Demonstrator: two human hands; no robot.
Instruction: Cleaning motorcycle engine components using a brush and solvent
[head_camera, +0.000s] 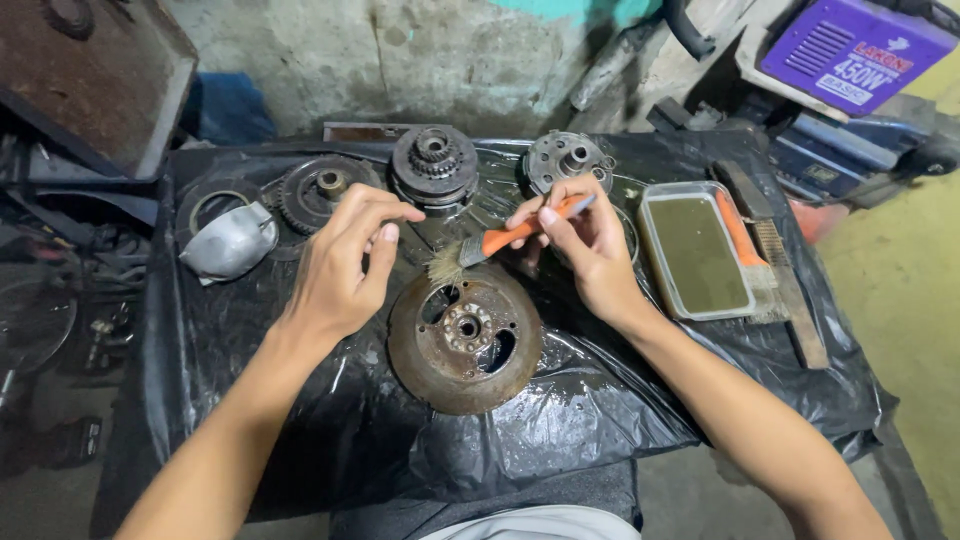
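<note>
Cleaning step, as I read it: I'm brushing grime off the rusty round plate (465, 343) lying flat on the black plastic sheet (300, 400) in front of me, near the table's front edge.

My right hand (590, 250) pinches the orange-handled paintbrush (500, 242) between thumb and forefingers, fingers closed narrow on the handle near its far end. The bristles, pale and frayed, point down-left and sit at the plate's upper rim, touching or just above it; I can't tell which.

My left hand (345, 260) hovers above the plate's left side, fingers curled loosely in, thumb and forefinger tips close together, holding nothing I can see. It does not touch the plate.

Next move, my guess: bristles need to reach into the plate's cut-out windows and around the bolted centre hub, so the left hand would have to steady or turn the plate.

Materials: plate is heavy steel, brown with rust, matte, pitted, with a raised hub. Sheet is thin, glossy, wrinkled, wet-looking in spots.

Behind, in a row: a toothed gear disc (322, 190), a stacked dark clutch-like hub (434, 165), a grey flanged part (568, 160). Left, a crumpled grey rag (230, 243). Right, a rectangular tray of murky greenish liquid (697, 252) with a wire brush (790, 285) just beside it.
</note>
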